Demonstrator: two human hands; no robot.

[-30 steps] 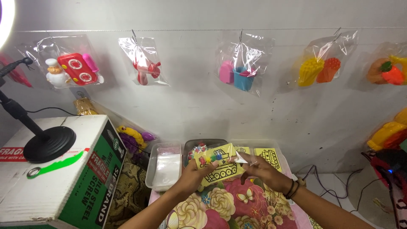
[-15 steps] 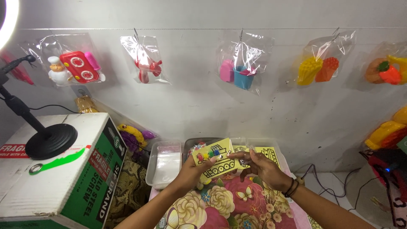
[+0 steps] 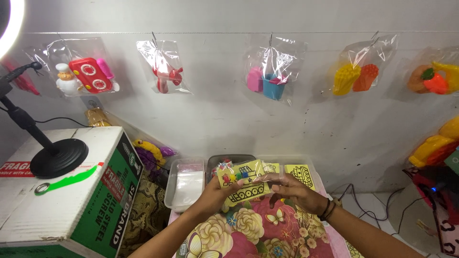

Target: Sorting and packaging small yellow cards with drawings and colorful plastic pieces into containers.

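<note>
Nearest you, the counter covered in a flowered pink and yellow cloth point(image 3: 248, 234) runs under both forearms. A dark beaded bracelet point(image 3: 327, 209) sits on your right wrist. Just above the cloth, your left hand point(image 3: 217, 191) pinches the left edge of a flat yellow card packet in clear plastic with small coloured pieces on it point(image 3: 244, 184). The thumb is on the front and the fingers are behind. Your right hand point(image 3: 291, 188) lies over the packet's right end with its fingers stretched along the top edge. Whether its thumb grips from below is hidden. The packet is lifted clear of the cloth and tilted toward you, between the two hands. By the look of it, you are holding the packet up and steadying it. Any change of grip calls for a firm left pinch, as the plastic looks slippery. Just beyond the packet lies a second yellow card with a black line drawing point(image 3: 300, 174). To its left are a dark shallow tray point(image 3: 229, 159) and a clear plastic tray holding white material point(image 3: 186, 184). Further left stands a white and green cardboard box point(image 3: 71, 200) with a black round stand base point(image 3: 58, 157) on top. Farthest off, clear bags of toys hang along the white wall: a red toy stove point(image 3: 83, 76), a pink and blue cup set point(image 3: 270, 79) and yellow and orange toy pieces point(image 3: 356, 76).
</note>
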